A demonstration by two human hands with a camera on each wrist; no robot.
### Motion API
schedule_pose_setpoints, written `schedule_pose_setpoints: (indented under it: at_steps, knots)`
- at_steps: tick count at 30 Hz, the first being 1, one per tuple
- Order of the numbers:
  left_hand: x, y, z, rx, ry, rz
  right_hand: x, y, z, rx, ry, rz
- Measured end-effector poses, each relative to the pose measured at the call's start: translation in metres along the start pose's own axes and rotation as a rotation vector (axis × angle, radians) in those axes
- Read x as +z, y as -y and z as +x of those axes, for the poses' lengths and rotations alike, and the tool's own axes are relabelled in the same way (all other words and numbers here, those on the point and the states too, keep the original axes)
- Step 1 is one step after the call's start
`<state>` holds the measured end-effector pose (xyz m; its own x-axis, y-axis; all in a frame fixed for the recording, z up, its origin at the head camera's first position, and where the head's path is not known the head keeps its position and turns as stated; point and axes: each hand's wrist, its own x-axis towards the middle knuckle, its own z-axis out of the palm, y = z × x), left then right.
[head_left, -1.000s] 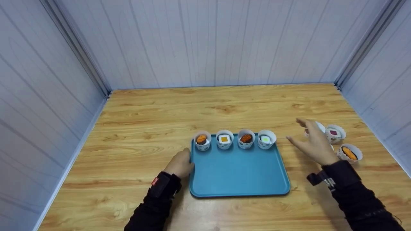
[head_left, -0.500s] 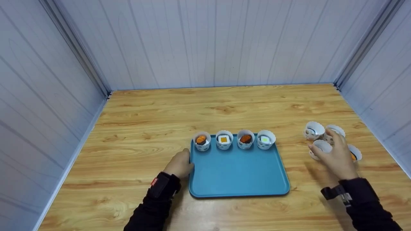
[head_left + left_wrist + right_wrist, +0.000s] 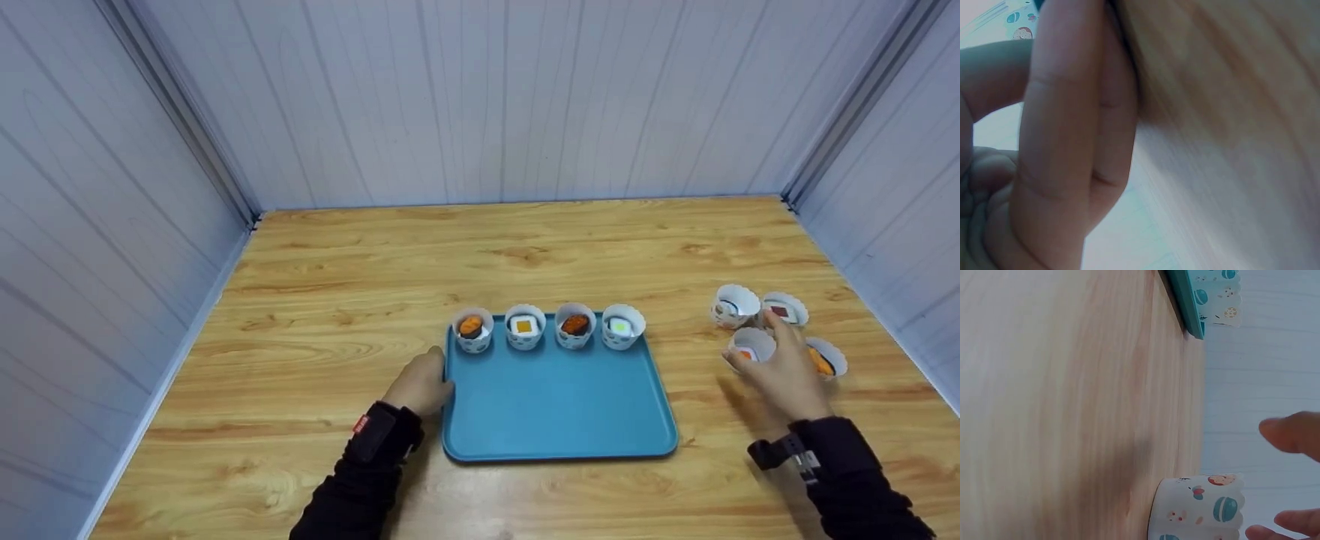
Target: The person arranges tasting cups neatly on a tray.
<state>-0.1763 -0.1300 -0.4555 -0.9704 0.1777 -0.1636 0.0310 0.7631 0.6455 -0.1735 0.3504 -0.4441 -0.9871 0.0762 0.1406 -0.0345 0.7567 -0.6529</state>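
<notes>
At the left side of a blue tray [image 3: 559, 409], my left hand [image 3: 420, 384] grips the edge; close up, its fingers [image 3: 1061, 135] fill much of the left wrist view. My right hand [image 3: 791, 379] is over a patterned paper baking cup [image 3: 756, 340] on the table, thumb toward the left rim and fingers spread to the right. An orange and white piece shows inside that cup. The right wrist view has the thumb [image 3: 1294, 433] apart from the cup wall [image 3: 1196, 509]. Along the tray's far edge stand several paper cups [image 3: 525, 339] with sushi-like pieces.
Close around the right hand are other filled cups: one at the back left [image 3: 733, 316], one with a dark red square [image 3: 784, 309], and one with an orange topping [image 3: 825, 358]. Pale panel walls [image 3: 465, 105] enclose the wooden table [image 3: 337, 277].
My right hand has moved right from beside the tray to the loose cups, then lowered slightly around the front one. The left hand and the tray keep their places.
</notes>
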Motion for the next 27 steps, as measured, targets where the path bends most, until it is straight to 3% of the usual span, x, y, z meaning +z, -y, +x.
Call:
schedule_pose_setpoints:
  at_steps: [10,17,21,27]
  knots:
    - [0.001,0.001,0.0,0.03,-0.02,0.021,-0.001,-0.004,0.006,0.058,0.039,-0.052]
    - [0.001,0.0,0.0,0.005,-0.01,0.017,0.001,-0.01,0.015,0.128,0.132,-0.12]
    - [0.001,0.0,0.0,0.011,-0.013,0.014,0.004,-0.011,0.018,0.144,0.108,-0.175]
    - [0.0,0.0,-0.001,0.014,-0.015,0.006,0.006,-0.008,0.019,0.124,0.08,-0.173]
